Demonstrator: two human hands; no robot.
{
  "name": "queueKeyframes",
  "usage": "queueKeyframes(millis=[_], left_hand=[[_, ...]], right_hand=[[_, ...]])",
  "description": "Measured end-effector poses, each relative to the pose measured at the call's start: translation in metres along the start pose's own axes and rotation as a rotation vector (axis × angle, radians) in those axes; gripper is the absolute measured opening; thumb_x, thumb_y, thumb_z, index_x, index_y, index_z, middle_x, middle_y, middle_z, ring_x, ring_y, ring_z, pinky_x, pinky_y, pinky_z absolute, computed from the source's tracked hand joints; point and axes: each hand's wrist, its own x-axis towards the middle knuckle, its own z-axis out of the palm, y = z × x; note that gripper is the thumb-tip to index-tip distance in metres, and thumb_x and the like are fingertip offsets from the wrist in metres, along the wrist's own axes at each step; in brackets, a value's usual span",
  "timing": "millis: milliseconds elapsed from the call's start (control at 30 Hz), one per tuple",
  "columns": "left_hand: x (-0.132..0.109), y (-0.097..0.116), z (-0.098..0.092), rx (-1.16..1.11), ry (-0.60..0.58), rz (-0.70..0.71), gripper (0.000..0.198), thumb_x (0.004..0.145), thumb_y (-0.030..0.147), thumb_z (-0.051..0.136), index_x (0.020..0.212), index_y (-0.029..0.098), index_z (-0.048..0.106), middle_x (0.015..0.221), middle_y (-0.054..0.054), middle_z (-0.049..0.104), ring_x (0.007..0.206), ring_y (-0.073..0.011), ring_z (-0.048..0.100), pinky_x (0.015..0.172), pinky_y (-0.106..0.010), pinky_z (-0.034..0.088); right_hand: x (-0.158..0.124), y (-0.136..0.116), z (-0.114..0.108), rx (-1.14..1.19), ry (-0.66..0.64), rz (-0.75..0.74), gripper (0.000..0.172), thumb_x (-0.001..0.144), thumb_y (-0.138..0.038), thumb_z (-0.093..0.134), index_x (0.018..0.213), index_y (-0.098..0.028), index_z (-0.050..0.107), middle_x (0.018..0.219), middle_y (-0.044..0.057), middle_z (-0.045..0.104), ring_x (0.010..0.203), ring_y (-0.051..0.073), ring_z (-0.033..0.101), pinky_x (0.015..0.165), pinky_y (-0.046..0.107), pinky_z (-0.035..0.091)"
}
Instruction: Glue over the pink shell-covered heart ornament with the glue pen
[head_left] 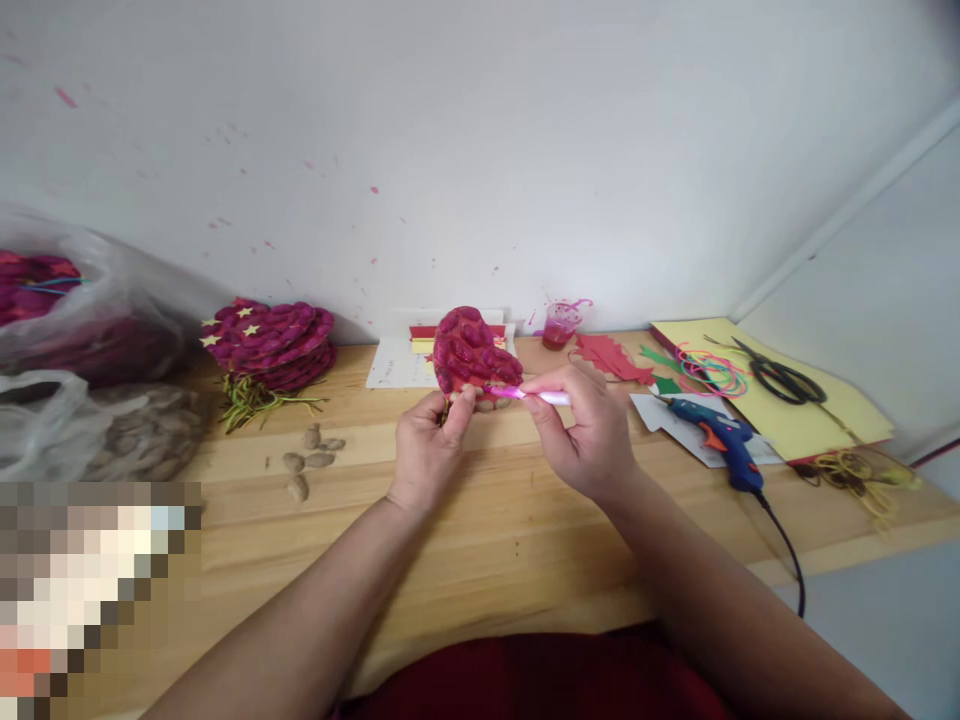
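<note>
Straight ahead, my left hand [429, 445] pinches the lower edge of a magenta-painted peanut craft piece [466, 345], its thumb lying on the front. Some peanuts along the bottom edge still show a pale tan colour. My right hand [589, 432] is closed around a paintbrush [553, 397] with a white handle. The pink-stained brush end touches or nearly touches the bottom of the craft piece. Behind the right hand stands a clear plastic cup [561, 328] of magenta paint, its rim smeared.
Left: stacked magenta peanut crafts [274, 345] with yellow stars, loose peanuts [307, 460], plastic bags [127, 300]. Right: red paper cutouts [611, 358], a blue glue gun [716, 430] with trailing cord, coloured cords [709, 370], black scissors [787, 380] on yellow paper [844, 410]. A paint-specked wall [450, 150] stands behind.
</note>
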Motion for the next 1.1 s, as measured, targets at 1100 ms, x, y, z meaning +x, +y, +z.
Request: queueKeyframes(millis=[1100], left_hand=[[0.005, -0.009, -0.001, 0.13, 0.06, 0.158, 0.034, 0.088, 0.042, 0.065, 0.063, 0.02, 0.055, 0.061, 0.003, 0.046, 0.059, -0.0125, 0.04, 0.058, -0.026, 0.034]], right_hand=[[-0.002, -0.002, 0.003, -0.064, 0.006, -0.051, 0.007, 0.095, -0.016, 0.06, 0.099, -0.021, 0.063, 0.086, 0.004, 0.069, 0.083, 0.02, 0.061, 0.081, 0.039, 0.044]])
